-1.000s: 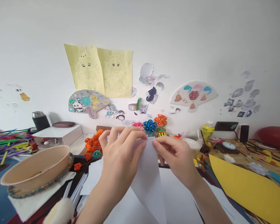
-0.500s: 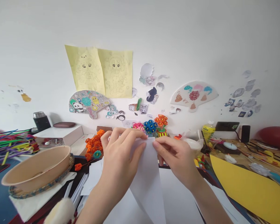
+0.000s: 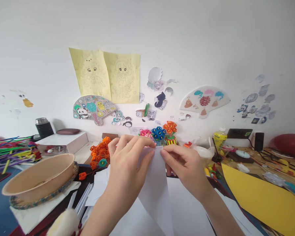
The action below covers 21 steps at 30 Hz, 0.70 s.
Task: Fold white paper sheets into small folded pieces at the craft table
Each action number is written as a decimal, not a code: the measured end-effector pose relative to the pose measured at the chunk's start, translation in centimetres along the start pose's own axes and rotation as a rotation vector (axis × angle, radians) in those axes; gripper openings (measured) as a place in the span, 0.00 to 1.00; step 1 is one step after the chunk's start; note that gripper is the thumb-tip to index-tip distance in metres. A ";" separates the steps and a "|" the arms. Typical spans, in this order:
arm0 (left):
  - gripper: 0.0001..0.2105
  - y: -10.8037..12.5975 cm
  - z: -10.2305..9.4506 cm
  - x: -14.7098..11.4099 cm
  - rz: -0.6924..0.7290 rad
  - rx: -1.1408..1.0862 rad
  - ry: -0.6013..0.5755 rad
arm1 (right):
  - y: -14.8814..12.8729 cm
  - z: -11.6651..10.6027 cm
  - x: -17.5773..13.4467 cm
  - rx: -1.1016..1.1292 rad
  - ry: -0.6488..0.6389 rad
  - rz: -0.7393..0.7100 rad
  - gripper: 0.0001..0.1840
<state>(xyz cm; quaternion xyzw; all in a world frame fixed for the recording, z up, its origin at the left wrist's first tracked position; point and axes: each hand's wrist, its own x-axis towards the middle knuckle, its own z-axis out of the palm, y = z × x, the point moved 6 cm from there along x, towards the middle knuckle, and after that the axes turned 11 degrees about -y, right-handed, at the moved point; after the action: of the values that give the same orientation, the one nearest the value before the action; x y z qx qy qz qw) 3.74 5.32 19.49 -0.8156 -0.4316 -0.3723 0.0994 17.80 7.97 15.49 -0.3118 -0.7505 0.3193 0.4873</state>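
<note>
A desk [image 3: 255, 166] is looking like a home craft corner
Drawings [image 3: 124, 82] and painted fans [image 3: 205, 101] are hanging on the far wall [image 3: 186, 42]; pipe cleaners [image 3: 12, 150] are lying in a bright heap at left; flowers [image 3: 158, 132], a flask [image 3: 43, 129] and a bottle [image 3: 220, 139] are standing near the wall; paper [image 3: 189, 206] is covering the near middle.

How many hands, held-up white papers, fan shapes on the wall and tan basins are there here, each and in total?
Left hand and right hand: 2
Held-up white paper: 1
Wall fans: 2
Tan basin: 1
Total: 6
</note>
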 end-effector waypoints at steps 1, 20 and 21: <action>0.07 0.0 0.0 0.0 0.004 -0.001 0.001 | 0.0 0.0 0.0 0.002 -0.003 0.001 0.11; 0.01 -0.9 0.8 0.3 -0.103 -0.138 -0.136 | -1.1 0.4 0.1 -0.223 -0.062 -0.105 0.13; 0.02 -1.0 0.9 0.3 -0.114 -0.155 -0.146 | -1.2 0.4 0.1 -0.229 -0.066 -0.110 0.12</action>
<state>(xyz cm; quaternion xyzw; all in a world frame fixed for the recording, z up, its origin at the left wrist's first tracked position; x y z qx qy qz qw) 3.55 6.53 18.97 -0.8198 -0.4534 -0.3493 -0.0170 17.19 7.25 16.31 -0.3131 -0.8137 0.2141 0.4405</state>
